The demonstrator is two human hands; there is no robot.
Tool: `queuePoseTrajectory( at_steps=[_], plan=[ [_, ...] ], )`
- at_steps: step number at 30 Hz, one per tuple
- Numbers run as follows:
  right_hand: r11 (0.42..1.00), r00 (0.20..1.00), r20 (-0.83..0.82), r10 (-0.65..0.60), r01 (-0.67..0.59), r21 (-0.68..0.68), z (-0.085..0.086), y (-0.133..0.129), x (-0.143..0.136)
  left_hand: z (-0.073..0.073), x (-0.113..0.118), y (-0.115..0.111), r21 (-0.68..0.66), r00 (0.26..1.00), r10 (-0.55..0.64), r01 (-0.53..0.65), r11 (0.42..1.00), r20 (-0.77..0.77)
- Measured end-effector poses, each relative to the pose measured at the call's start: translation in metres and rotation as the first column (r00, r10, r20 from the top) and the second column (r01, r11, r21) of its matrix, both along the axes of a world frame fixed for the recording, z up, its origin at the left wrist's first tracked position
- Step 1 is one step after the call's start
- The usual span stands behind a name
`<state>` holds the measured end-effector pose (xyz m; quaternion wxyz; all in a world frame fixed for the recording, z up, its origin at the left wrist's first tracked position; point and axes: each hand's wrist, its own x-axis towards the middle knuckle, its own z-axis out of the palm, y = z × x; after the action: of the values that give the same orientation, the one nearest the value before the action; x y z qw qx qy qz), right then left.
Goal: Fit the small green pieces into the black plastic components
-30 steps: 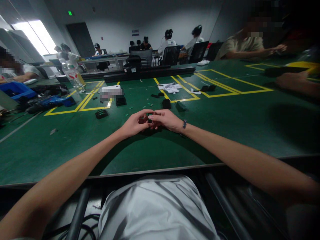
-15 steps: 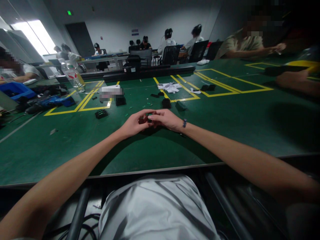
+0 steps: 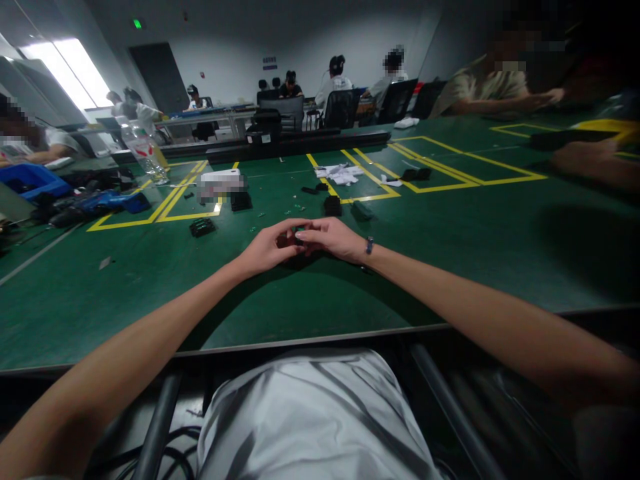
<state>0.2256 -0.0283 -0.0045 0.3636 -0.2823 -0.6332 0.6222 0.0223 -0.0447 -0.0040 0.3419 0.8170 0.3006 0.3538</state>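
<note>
My left hand (image 3: pixel 273 247) and my right hand (image 3: pixel 333 238) meet over the green table, fingertips close together. Both have curled fingers around a small dark piece (image 3: pixel 300 237), mostly hidden by them; its kind cannot be made out. A dark bracelet (image 3: pixel 369 245) circles my right wrist. Just beyond the hands lie a black block-like part (image 3: pixel 333 206) and a dark, partly see-through piece (image 3: pixel 362 211). Another black part (image 3: pixel 202 227) sits left of my left hand, and a further black block (image 3: pixel 241 201) lies behind it.
White paper scraps (image 3: pixel 341 175) lie farther back inside yellow tape lines. At left stand a clear bottle (image 3: pixel 145 152) and a blue bin (image 3: pixel 33 181), near a blue-and-black tool (image 3: pixel 107 202). A co-worker's hand (image 3: pixel 585 162) rests at the right. The table edge (image 3: pixel 320 340) runs before my lap.
My hands hold nearly the same pose around the small piece. At the far right, a seated co-worker's hands have lowered slightly and moved left.
</note>
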Motion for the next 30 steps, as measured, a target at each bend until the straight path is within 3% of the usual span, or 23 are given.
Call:
queuePoseTrajectory(
  at_steps=[30],
  plan=[
    [0.999, 0.999, 0.020, -0.033, 0.032, 0.014, 0.0014, -0.0018, 0.0002, -0.0032, 0.0003, 0.0016, 0.005, 1.000, -0.013, 0.013, 1.000, 0.011]
  ],
)
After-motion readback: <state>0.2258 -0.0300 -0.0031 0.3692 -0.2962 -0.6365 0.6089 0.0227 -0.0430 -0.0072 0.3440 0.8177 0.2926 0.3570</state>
